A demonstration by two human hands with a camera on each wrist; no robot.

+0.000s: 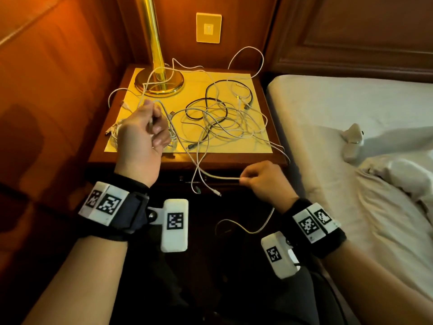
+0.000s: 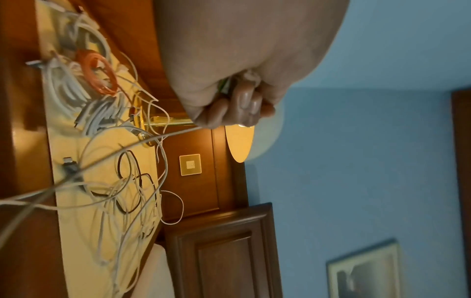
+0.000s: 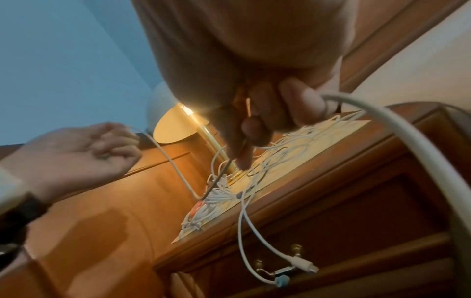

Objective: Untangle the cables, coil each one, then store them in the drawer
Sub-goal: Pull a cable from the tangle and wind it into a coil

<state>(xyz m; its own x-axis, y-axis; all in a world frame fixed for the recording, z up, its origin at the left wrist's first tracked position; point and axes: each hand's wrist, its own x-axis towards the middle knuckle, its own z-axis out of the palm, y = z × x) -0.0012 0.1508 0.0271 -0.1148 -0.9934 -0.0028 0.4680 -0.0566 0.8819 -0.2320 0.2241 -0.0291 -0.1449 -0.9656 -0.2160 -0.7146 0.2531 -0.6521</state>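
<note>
A loose tangle of white cables (image 1: 225, 118) with a black cable (image 1: 206, 95) lies on the yellow mat (image 1: 248, 146) of the wooden nightstand. My left hand (image 1: 155, 127) is raised over the mat's left side and grips one white cable (image 1: 222, 178). That cable runs down over the front edge to my right hand (image 1: 243, 180), which pinches it in front of the nightstand. Two plug ends (image 1: 218, 193) dangle below. Coiled white cables and an orange coil (image 2: 97, 74) sit at the mat's left edge. The drawer (image 3: 356, 211) under the top is shut.
A brass lamp base (image 1: 159, 80) stands at the back left of the mat, with cable draped round it. A bed (image 1: 351, 109) lies close on the right, and a wood panel wall (image 1: 46, 90) on the left. A wall plate (image 1: 208, 28) is behind.
</note>
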